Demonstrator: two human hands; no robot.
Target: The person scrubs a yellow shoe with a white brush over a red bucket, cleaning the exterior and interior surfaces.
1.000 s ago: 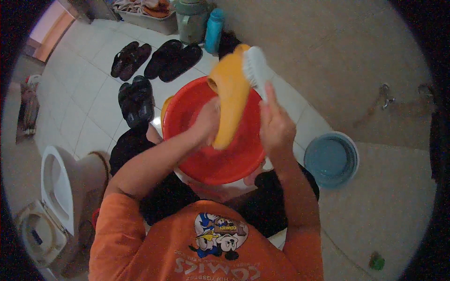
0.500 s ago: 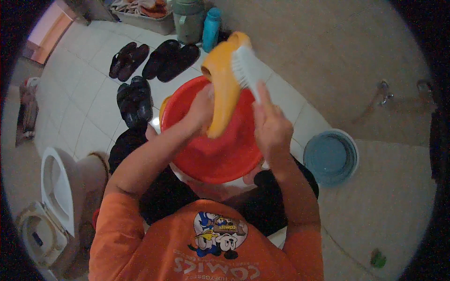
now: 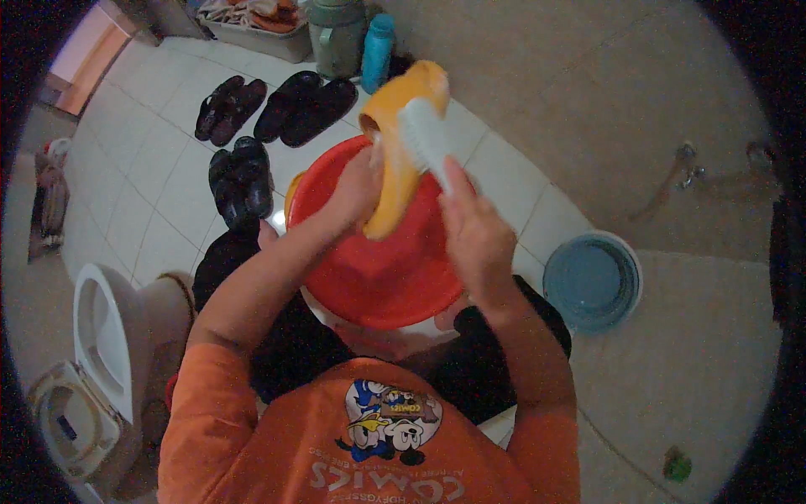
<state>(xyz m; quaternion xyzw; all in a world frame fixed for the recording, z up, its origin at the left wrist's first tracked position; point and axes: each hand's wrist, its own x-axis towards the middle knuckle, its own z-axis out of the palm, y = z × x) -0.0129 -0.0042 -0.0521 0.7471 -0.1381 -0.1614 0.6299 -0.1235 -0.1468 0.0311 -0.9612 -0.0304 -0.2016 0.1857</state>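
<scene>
Floor of pale tiles [image 3: 151,143] is seen as the widest thing, and along its right side a brownish wall [image 3: 546,84] is met. At the left, a white toilet [image 3: 109,336] is shown with its lower part near the picture's edge. An orange shirt [image 3: 285,420] is worn by the person seated low before a big red basin [image 3: 378,286]. At the far edge of the floor, a grey box [image 3: 260,40] is filled with cloths, and a round blue-grey tub [image 3: 561,281] is placed to the right of the basin, apart from it. Near the box, a greenish jug [image 3: 337,50] is stood just beside an upright blue bottle [image 3: 378,55]. Three pairs of dark sandals [image 3: 305,109] are left on the tiles, between the box and the basin.

The yellow slipper [image 3: 393,181] is held tilted over the far part of the basin, with its upper end beyond the rim. It is gripped by the left hand [image 3: 361,181], whose fingers are partly hidden. By the right hand [image 3: 478,239], closed around the handle with one finger stretched along it, a white brush [image 3: 428,139] is held, and its bristles are laid against the slipper's right side.
</scene>
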